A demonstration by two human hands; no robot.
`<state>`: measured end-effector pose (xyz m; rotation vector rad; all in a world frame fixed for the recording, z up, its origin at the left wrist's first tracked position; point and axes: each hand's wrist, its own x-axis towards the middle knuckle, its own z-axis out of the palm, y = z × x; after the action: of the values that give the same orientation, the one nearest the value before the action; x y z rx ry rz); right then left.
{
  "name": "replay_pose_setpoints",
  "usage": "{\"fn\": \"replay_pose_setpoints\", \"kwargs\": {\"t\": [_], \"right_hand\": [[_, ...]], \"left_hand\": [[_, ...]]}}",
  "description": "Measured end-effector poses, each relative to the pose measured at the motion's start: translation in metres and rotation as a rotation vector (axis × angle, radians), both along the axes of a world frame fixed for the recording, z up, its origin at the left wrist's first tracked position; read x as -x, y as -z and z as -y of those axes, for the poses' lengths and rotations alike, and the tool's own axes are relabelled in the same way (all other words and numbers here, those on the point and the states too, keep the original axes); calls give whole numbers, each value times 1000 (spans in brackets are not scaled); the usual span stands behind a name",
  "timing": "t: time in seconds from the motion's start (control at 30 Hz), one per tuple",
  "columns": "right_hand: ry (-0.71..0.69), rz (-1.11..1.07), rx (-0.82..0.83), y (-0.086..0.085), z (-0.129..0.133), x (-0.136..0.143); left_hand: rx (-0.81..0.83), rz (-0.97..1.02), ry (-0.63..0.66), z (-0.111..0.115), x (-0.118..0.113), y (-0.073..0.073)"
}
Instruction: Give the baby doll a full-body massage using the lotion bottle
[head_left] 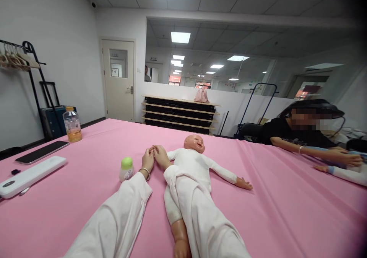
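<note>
Pale walls and a wide window closed off the far side of the room, and a pink cloth [275, 223] covered the worktop. On the left, past the worktop, a blue suitcase [51, 117] stood near some hangers [15, 61]. Along the worktop's left side lay a long white case [34, 177] and, just beyond it, a dark phone [42, 152]; a bottle [73, 124] of amber liquid stood farther back. Next came a jar [126, 171] with a green lid, upright just beside the left hand [147, 160], whose wrist wore a bracelet [146, 171]. Left and right hand [162, 157] met at the end of a doll's outstretched arm, their fingers narrow and bunched; whether they gripped the doll's hand could not be told. Face-up in mid-worktop lay the doll [192, 170], head far, feet near, partly behind the right sleeve [200, 212]. At the far right, another person [281, 131] reached toward a second white-sleeved arm [348, 175].
</note>
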<state>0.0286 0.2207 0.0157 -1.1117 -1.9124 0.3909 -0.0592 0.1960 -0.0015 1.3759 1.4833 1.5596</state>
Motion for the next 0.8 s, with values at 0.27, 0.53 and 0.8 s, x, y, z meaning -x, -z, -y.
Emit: {"fn": "replay_pose_setpoints", "kwargs": {"t": [0.27,0.53,0.8], "right_hand": [[53,-37,-1,-2,-2,3],[-7,27,-26,0,3,1],[74,7,-37,-2,-1,-1]], "left_hand": [[3,-28,7,6,-4,-5],[69,18,-24,6,0,-6],[2,-19,38,7,-5,-3]]}}
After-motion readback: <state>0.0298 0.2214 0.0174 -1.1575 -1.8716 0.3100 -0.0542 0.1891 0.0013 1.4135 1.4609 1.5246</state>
